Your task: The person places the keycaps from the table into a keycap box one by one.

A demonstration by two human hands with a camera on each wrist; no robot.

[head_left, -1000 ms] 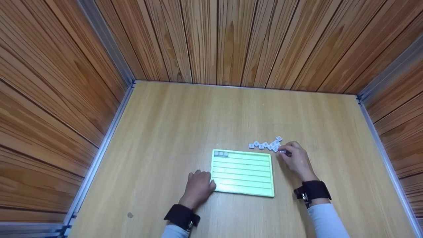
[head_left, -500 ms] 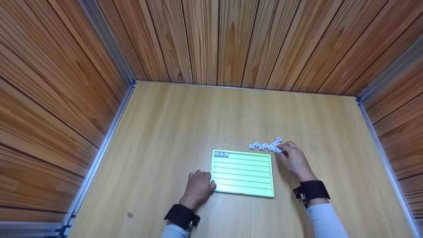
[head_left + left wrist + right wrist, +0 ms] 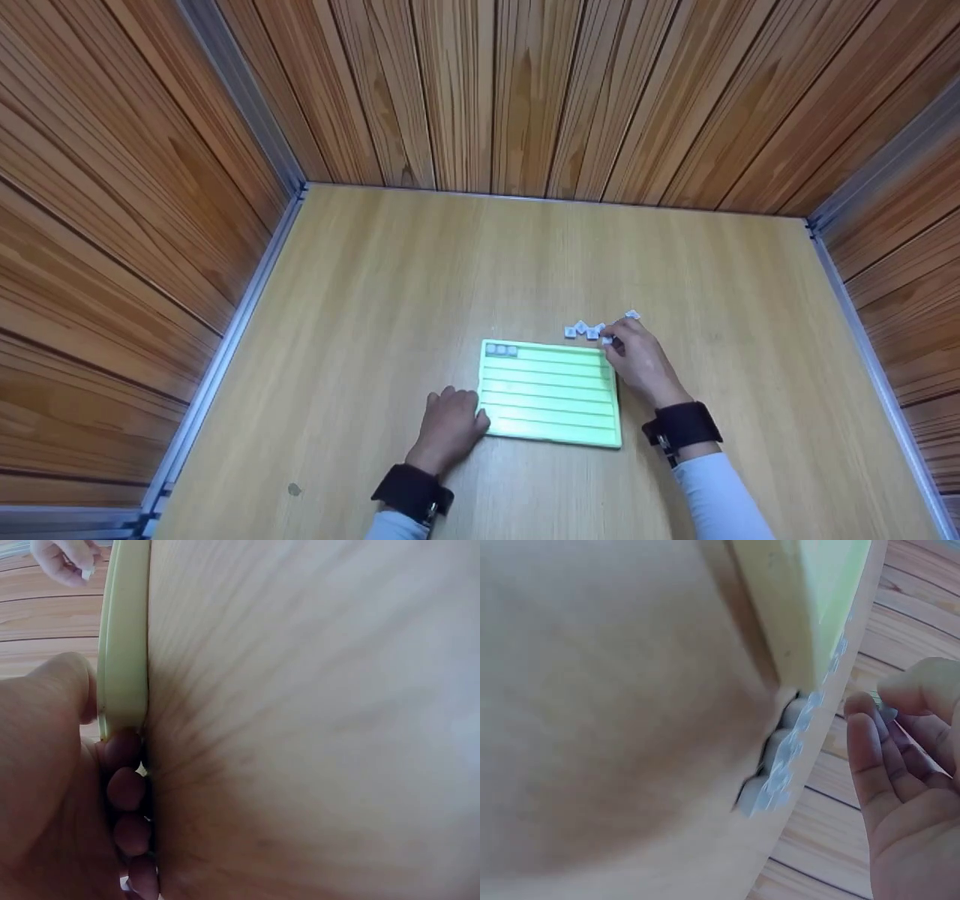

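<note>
A light green board (image 3: 551,405) with several ridged rows lies flat on the table, and 3 small tiles (image 3: 501,349) sit at the left end of its top row. My left hand (image 3: 448,424) grips the board's lower left edge, the thumb over the rim and the fingers (image 3: 126,789) curled at the corner. Just past the top right corner, my right hand (image 3: 641,364) pinches a small white tile (image 3: 887,712) between thumb and fingertips. Loose white square tiles (image 3: 581,328) lie behind the board; the right hand hides part of that group in the head view.
The wooden table (image 3: 390,300) extends around the board. Wood-panelled walls (image 3: 510,97) rise at the back and both sides, with metal framing (image 3: 259,281) along the table's edges. A dark round spot (image 3: 294,489) shows on the table at the front left.
My right hand has moved left from the right end of the loose tiles to near the board's top right corner, covering some tiles. The left hand and board have stayed in place.
</note>
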